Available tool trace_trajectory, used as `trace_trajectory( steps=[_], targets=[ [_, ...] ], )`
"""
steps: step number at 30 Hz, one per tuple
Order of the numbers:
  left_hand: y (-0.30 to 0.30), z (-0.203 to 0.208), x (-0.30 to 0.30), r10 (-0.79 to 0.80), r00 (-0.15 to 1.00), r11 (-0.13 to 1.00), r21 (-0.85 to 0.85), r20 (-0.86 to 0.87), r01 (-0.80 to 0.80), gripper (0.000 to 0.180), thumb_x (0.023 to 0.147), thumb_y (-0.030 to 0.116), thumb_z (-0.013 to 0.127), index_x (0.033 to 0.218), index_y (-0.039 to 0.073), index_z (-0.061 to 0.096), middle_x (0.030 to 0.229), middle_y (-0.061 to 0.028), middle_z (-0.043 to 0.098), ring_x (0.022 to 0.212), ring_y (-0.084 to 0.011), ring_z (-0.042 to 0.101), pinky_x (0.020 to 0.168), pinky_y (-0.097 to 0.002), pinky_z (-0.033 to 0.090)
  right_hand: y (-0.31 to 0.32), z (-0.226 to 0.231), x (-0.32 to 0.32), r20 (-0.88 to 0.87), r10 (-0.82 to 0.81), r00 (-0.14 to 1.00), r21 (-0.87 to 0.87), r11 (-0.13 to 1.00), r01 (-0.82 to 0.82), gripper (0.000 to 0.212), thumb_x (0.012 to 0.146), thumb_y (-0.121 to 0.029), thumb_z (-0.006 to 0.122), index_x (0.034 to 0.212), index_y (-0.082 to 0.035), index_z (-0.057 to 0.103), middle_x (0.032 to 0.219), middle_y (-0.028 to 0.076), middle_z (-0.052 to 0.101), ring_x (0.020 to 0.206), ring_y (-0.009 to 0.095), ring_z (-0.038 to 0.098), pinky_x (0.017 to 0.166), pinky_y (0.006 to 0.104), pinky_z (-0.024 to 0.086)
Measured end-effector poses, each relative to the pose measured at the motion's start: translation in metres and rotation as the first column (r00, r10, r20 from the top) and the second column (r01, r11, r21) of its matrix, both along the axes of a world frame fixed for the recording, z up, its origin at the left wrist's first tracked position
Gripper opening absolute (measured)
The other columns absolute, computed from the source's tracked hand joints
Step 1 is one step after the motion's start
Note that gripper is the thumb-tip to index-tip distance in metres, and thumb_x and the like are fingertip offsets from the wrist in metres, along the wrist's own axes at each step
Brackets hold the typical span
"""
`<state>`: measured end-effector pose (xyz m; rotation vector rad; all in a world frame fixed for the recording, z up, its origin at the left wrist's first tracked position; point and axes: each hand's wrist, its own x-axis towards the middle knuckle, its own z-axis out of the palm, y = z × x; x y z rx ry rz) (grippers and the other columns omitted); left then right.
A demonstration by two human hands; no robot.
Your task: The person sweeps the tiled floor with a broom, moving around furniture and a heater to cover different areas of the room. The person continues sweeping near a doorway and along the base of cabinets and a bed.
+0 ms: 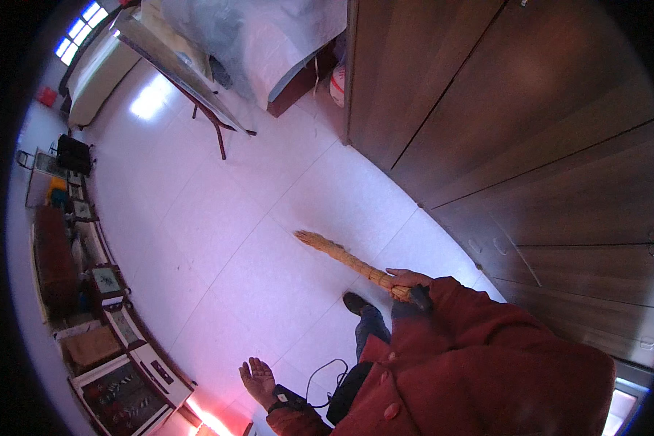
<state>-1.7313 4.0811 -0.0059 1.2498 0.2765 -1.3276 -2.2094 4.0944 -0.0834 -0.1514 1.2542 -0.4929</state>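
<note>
A straw hand broom [344, 259] slants across the middle of the head view, its frayed bristle end pointing to the far left. My right hand [407, 280] is closed around its bound handle end, close to my red coat. The broom is held out over the pale tiled floor [218, 240]; whether its tip touches the tiles I cannot tell. Lower down on the left, my left hand [257, 379] hangs palm up with its fingers apart, holding nothing. A dark band with a small device [289, 398] sits at that wrist.
Brown wooden cabinets [509, 145] line the right side. A folding table [174, 76] on thin legs and plastic-covered goods [269, 51] stand at the far side. Low furniture with drawers [152, 374] runs along the left wall. My shoe [354, 303] is just below the broom.
</note>
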Motion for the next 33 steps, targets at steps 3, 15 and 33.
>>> trace_trajectory(
  steps=[3, 15, 33],
  targets=[
    [-0.016, 0.0, -0.001, 0.003, 1.0, 1.0, 0.009, -0.021, -0.003, 0.021, 0.081, 0.031, 0.051, 0.089, 0.012, 0.055, 0.093, -0.0071, 0.057, 0.084, -0.0205, 0.055, 0.072, -0.0353, 0.047, -0.012, 0.025, -0.014, -0.015, -0.047, 0.999, -0.111, 0.993, 0.045, 0.036, 0.078, -0.025, 0.054, 0.106, -0.006, 0.044, 0.074, 0.007, 0.052, 0.053, 0.012, 0.052, 0.044, 0.025, 0.044],
    [-0.066, 0.019, -0.043, 0.167, 0.971, 0.978, 0.099, 0.17, -0.186, 0.033, 0.077, 0.034, 0.055, 0.1, 0.012, 0.047, 0.096, -0.0102, 0.054, 0.089, -0.0229, 0.053, 0.073, -0.0365, 0.046, -0.062, -0.092, -0.135, 0.096, -0.284, 0.954, -0.17, 0.94, 0.297, 0.018, 0.074, -0.019, 0.054, 0.078, -0.004, 0.045, 0.05, 0.012, 0.052, 0.042, 0.022, 0.052, 0.037, 0.034, 0.043],
    [-0.133, 0.055, -0.074, 0.27, 0.958, 0.963, -0.008, 0.102, -0.27, 0.029, 0.076, 0.03, 0.058, 0.095, 0.01, 0.049, 0.095, -0.0092, 0.055, 0.089, -0.0223, 0.053, 0.07, -0.0371, 0.046, -0.237, -0.007, -0.079, 0.27, 0.088, 0.959, -0.14, 0.989, -0.052, 0.025, 0.078, -0.016, 0.049, 0.1, -0.009, 0.04, 0.07, 0.009, 0.05, 0.058, 0.018, 0.054, 0.047, 0.031, 0.047]
  ],
)
